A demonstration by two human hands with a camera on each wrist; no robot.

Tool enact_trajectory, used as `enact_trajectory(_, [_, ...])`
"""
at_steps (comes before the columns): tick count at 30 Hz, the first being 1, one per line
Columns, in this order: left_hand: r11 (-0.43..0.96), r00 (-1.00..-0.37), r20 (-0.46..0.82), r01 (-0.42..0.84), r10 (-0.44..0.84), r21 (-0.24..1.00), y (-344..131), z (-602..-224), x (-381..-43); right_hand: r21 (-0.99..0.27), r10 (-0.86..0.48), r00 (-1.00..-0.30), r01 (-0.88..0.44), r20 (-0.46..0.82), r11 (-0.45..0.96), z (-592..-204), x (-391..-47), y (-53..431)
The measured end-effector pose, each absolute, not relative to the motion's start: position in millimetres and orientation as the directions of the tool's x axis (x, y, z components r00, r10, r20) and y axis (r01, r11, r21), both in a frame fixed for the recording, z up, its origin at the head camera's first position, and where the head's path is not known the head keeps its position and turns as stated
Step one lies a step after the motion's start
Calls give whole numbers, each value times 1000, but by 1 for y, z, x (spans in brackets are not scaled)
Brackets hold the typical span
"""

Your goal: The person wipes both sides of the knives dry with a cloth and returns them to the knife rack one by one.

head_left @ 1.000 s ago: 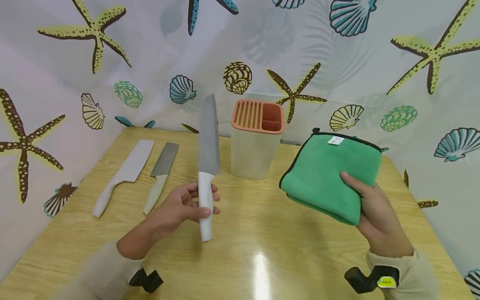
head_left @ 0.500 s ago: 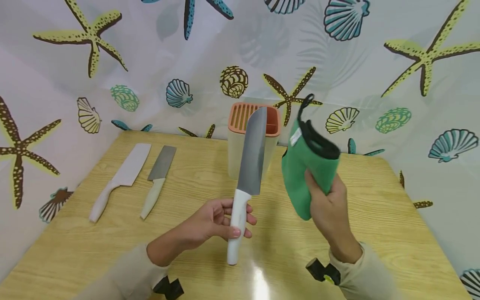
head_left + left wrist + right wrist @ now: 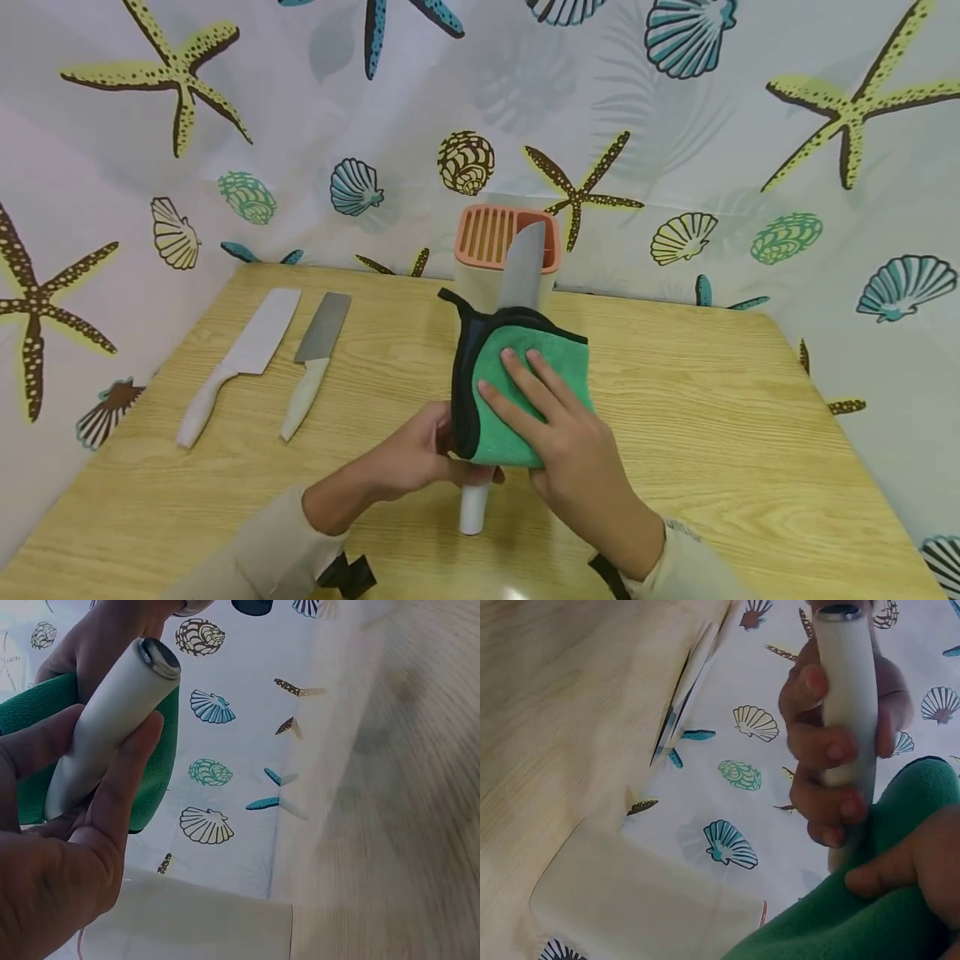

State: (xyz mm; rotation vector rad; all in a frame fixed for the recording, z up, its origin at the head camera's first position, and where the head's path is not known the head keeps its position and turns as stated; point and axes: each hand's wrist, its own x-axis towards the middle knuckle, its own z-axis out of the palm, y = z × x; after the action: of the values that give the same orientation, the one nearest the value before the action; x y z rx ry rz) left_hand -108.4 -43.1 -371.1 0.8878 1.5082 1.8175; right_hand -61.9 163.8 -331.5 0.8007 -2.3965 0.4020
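A large kitchen knife (image 3: pixel 523 268) is held up over the table, blade pointing away. My left hand (image 3: pixel 408 457) grips its white handle (image 3: pixel 112 724), fingers curled round it in both wrist views. Over the lower blade lies a folded green cloth (image 3: pixel 566 360) with black edging. My right hand (image 3: pixel 576 450) pinches the cloth around the blade: extended fingers press on top, and its thumb (image 3: pixel 889 871) shows on the cloth's other side in the right wrist view. The cloth hides the blade's lower part and some of my left fingers.
On the table's left lie a cleaver (image 3: pixel 258 333) and a smaller knife (image 3: pixel 318 354) with a pale handle. A cream knife block (image 3: pixel 480 285) with an orange slotted top stands behind the held knife. A shell-patterned sheet (image 3: pixel 420 100) hangs around the table's back and sides.
My right hand has brought the cloth leftward from the right side onto the knife blade. My left hand has moved right and nearer with the knife, tilting it slightly.
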Motion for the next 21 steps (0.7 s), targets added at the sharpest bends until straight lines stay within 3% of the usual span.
enact_trajectory(10, [-120, -486, 47, -121, 873, 985, -44, -370, -102, -110, -347, -638, -564, 688, 818, -320, -78, 181])
enact_trajectory(15, [-123, -450, 73, -83, 890, 989, -44, -370, -99, -110, -285, -586, -547, 759, 830, -306, -92, 191])
enact_trajectory(18, [-119, -432, 72, -83, 899, 989, -43, -370, -98, -159, -224, -583, -533, 781, 831, -297, -104, 201])
enact_trajectory(21, [-170, -440, 104, -115, 892, 979, -40, -374, -99, -316, -110, -638, -515, 762, 797, -289, -122, 217])
